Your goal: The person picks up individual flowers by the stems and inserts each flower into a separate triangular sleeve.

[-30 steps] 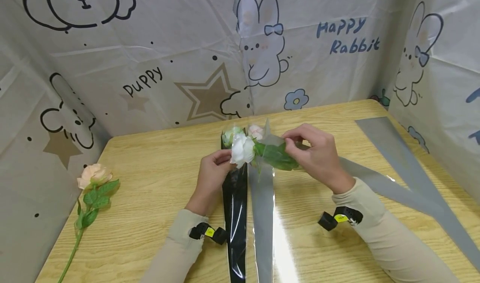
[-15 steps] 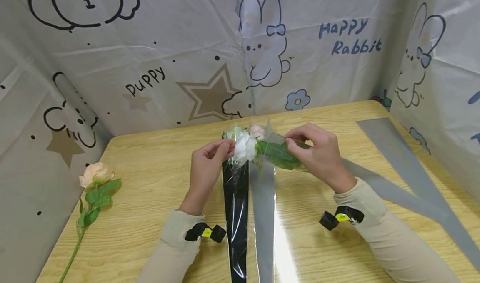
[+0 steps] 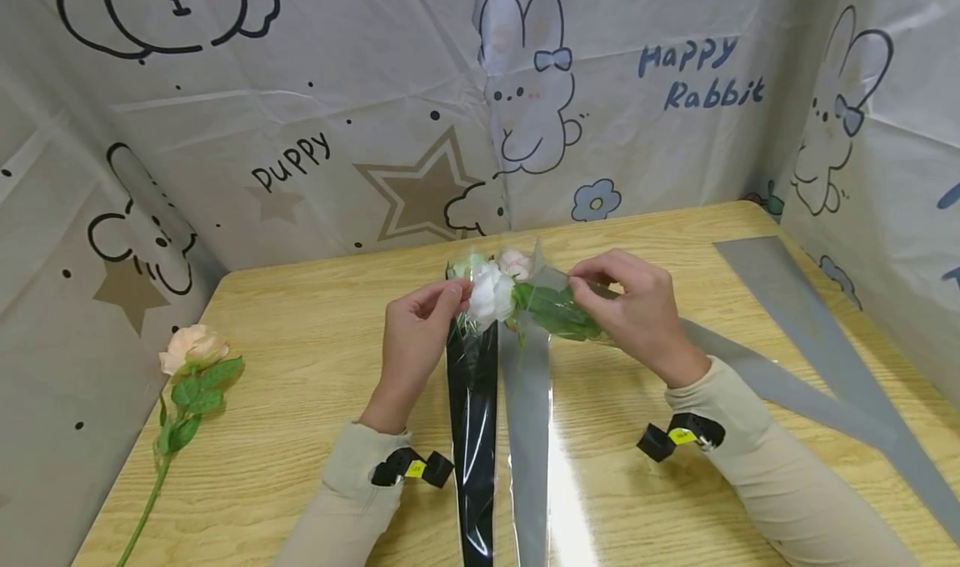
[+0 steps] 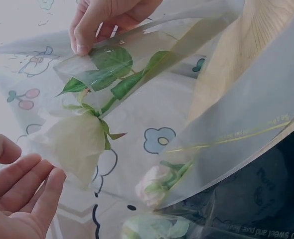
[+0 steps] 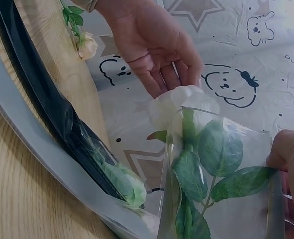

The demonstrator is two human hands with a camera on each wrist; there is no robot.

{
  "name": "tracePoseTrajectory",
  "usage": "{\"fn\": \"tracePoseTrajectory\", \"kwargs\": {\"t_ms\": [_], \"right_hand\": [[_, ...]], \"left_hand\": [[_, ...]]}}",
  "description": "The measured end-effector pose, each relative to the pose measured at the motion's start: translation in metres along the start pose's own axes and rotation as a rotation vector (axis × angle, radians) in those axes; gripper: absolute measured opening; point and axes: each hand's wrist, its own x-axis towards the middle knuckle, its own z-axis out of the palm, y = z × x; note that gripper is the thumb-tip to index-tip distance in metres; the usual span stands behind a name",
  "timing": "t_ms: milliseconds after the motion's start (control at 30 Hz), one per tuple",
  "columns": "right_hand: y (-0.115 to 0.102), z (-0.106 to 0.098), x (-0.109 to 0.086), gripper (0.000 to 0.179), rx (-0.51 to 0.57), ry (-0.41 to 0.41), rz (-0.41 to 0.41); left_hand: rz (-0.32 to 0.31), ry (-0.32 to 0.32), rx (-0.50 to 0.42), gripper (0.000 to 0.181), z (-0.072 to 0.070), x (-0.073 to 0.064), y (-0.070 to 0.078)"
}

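Note:
My right hand (image 3: 626, 313) pinches the edge of a clear-fronted grey flower sleeve (image 5: 251, 209) between thumb and fingers. Inside it are the green leaves (image 5: 220, 149) of a white rose (image 4: 77, 147), whose bloom sticks out of the sleeve's mouth towards the left. My left hand (image 3: 420, 329) is at the bloom's outer side. Its fingertips (image 4: 57, 175) are right by the petals, and the thumb stands apart from them in the left wrist view. The stem's lower part is hidden behind my right hand in the head view.
A black sleeve (image 3: 474, 434) with a pale green flower (image 5: 129, 184) and a grey sleeve (image 3: 527, 434) with a pink rose (image 4: 154, 185) lie side by side. A peach rose (image 3: 193, 348) lies at left. Another grey sleeve (image 3: 817, 325) lies at right. Printed cloth (image 3: 405, 92) walls the table.
My left hand has shifted slightly left and up along the white bloom, its fingers lifting from the lower petals to the side. My right hand keeps its pinch on the sleeve, nearly still.

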Motion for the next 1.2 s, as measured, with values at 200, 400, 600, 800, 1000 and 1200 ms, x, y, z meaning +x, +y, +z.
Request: {"fn": "tracePoseTrajectory", "kwargs": {"t_ms": [200,400,600,800,1000,1200], "right_hand": [[0.000,0.001,0.000,0.010,0.004,-0.002,-0.004],[-0.001,0.002,-0.001,0.008,-0.009,-0.025,0.007],[-0.001,0.003,-0.002,0.014,0.008,-0.058,-0.004],[-0.001,0.003,-0.003,0.013,0.020,-0.092,0.003],[-0.002,0.004,-0.003,0.011,0.006,-0.103,-0.004],[-0.001,0.005,-0.003,0.007,0.026,-0.105,-0.039]], "left_hand": [[-0.006,-0.018,0.030,0.026,0.000,0.000,-0.001],[0.003,-0.022,0.042,0.026,0.002,-0.001,0.000],[0.019,-0.048,0.045,0.026,0.004,-0.002,-0.001],[0.039,-0.058,0.063,0.025,0.006,-0.002,-0.003],[0.034,-0.062,0.070,0.024,0.009,-0.002,-0.004],[0.033,-0.065,0.070,0.023,0.012,-0.003,-0.005]]}}
